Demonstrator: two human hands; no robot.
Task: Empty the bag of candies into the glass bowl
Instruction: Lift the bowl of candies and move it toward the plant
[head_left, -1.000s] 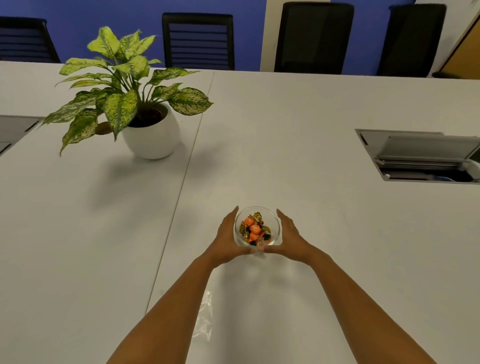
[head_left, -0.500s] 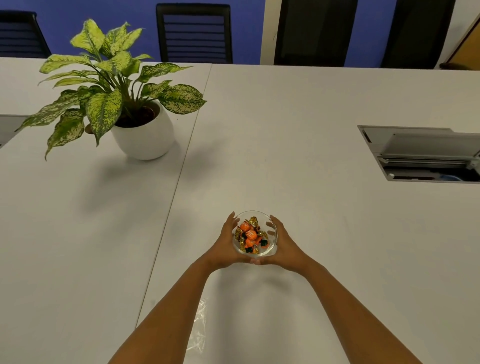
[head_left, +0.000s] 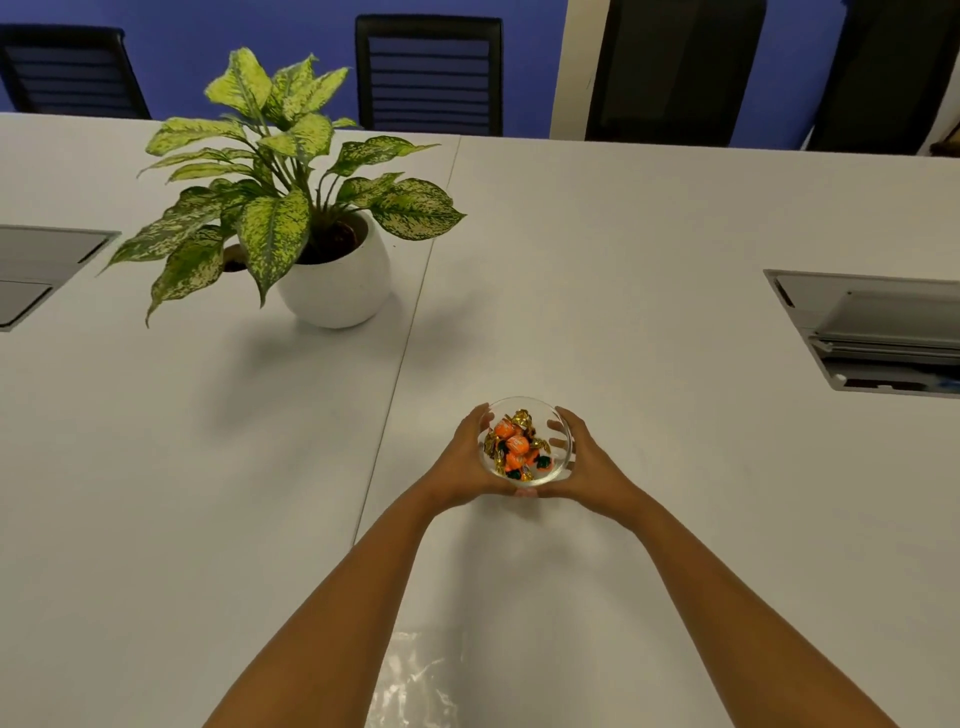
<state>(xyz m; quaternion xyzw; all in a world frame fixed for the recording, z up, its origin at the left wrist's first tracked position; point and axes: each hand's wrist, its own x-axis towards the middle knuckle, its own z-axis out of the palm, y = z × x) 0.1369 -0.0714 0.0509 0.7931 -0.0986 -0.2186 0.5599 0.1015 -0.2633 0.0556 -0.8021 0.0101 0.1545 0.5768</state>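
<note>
On the white counter (head_left: 623, 249) I cup the glass bowl (head_left: 525, 441) of candies (head_left: 514, 444) between my left hand (head_left: 460, 462) and right hand (head_left: 587, 462), both grips closed around its sides. The empty bag (head_left: 415, 680) lies near me between my forearms. Smooth glass could slip if I tilt it, spilling candies.

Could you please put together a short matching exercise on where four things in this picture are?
Things:
1. candies
2. glass bowl
3. clear plastic bag
4. potted plant

Places:
A. flat on the table near the bottom edge, between the forearms
B. far left part of the table
C. cupped between the left hand and the right hand
D. inside the bowl

Pairs: 1-D, 2-C, 3-A, 4-B
</note>
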